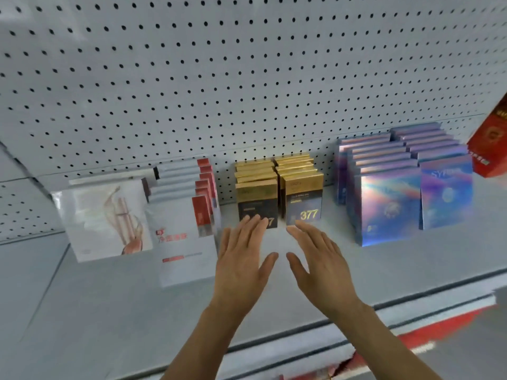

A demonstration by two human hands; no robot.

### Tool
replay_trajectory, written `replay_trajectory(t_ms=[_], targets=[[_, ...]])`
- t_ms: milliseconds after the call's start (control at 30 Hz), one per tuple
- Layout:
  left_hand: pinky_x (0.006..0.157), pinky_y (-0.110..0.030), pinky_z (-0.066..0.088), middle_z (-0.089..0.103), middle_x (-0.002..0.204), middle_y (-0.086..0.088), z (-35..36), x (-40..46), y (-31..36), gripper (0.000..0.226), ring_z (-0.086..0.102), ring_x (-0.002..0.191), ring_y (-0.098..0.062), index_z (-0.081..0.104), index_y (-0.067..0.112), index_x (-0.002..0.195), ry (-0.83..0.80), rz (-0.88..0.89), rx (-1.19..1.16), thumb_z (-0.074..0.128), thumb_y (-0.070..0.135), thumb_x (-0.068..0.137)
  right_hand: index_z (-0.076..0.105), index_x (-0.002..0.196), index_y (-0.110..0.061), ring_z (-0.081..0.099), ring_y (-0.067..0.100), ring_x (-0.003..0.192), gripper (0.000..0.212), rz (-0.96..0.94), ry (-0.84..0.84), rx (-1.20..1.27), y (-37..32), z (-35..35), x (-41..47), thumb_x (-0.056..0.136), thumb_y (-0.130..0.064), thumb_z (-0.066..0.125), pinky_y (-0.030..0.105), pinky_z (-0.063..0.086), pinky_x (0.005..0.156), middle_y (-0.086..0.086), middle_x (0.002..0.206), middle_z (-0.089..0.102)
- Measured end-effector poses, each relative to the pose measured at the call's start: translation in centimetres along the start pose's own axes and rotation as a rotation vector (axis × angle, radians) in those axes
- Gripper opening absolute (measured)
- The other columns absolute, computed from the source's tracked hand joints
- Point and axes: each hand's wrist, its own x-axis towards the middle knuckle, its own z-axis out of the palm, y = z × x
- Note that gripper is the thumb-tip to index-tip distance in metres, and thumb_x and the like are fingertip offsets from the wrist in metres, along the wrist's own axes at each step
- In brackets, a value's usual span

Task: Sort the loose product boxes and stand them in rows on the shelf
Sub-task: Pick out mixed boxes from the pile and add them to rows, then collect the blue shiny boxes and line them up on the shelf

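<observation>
Fingers (253, 223) of the left hand (241, 259) are straight and lie against the lower front of the left gold box (256, 200), covering part of its number. The right hand (318, 259) is also flat and open, its fingertips (297, 224) just under the right gold box (303, 201) with "377"; whether they touch it is not clear. Neither hand holds anything. Both gold boxes stand upright at the front of two short rows on the shelf (274, 292), side by side, in the middle. To the left stand white boxes (183, 239) with red marks, and beside them a white pack (104, 220). To the right stand two rows of shiny blue boxes (389, 207). A red box (491, 144) is at the far right edge. Behind is a pegboard (247, 78).
</observation>
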Motion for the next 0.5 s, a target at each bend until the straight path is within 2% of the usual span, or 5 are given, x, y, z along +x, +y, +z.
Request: replay_trajectory(t_ms=[67,200,333,400,500], targets=[[0.112,-0.034,0.023,0.046,0.145,0.004,-1.2,-2.9,-0.3,0.058,0.042,0.134,-0.019,0.038,0.025,0.144,0.035,-0.036,-0.056,0.047,0.052,0.094,0.056,0.125,-0.021,0.062,0.016,0.105,0.039,0.006,0.022,0.045,-1.9,-0.5,-2.1,0.094,-0.040,0.042,0.028,0.049,0.082,-0.002,0.127,0.059],[0.101,-0.035,0.042,0.059,0.134,0.004,-4.4,-9.2,-2.1,0.056,0.057,0.120,-0.018,0.048,0.026,0.138,0.048,-0.124,-0.075,0.043,0.057,0.092,0.059,0.119,-0.021,0.065,0.012,0.096,0.036,-0.012,0.051,0.153,-6.9,-0.6,-6.5,0.094,-0.041,0.043,0.023,0.051,0.077,-0.004,0.118,0.063],[0.092,-0.036,0.050,0.064,0.127,0.003,-8.1,-15.9,-4.6,0.056,0.065,0.109,-0.019,0.055,0.024,0.132,0.030,-0.226,-0.067,0.044,0.057,0.089,0.062,0.116,-0.021,0.065,0.012,0.098,0.029,-0.017,0.042,0.241,-12.3,0.3,-10.8,0.092,-0.035,0.054,0.026,0.056,0.076,-0.005,0.116,0.064],[0.086,-0.032,0.052,0.068,0.120,0.003,-9.8,-19.2,-6.1,0.052,0.068,0.102,-0.018,0.058,0.023,0.128,0.044,-0.256,-0.060,0.049,0.054,0.087,0.061,0.117,-0.023,0.064,0.011,0.099,0.030,-0.015,0.005,0.278,-15.2,0.6,-12.7,0.092,-0.037,0.052,0.023,0.054,0.076,-0.006,0.116,0.063],[0.089,-0.032,0.054,0.063,0.127,0.007,-12.4,-23.2,-8.3,0.053,0.064,0.108,-0.015,0.054,0.028,0.133,0.025,-0.371,-0.063,0.051,0.054,0.087,0.060,0.118,-0.025,0.062,0.011,0.101,0.035,-0.032,-0.098,0.310,-19.4,1.1,-14.9,0.092,-0.042,0.045,0.018,0.046,0.081,-0.007,0.118,0.062]])
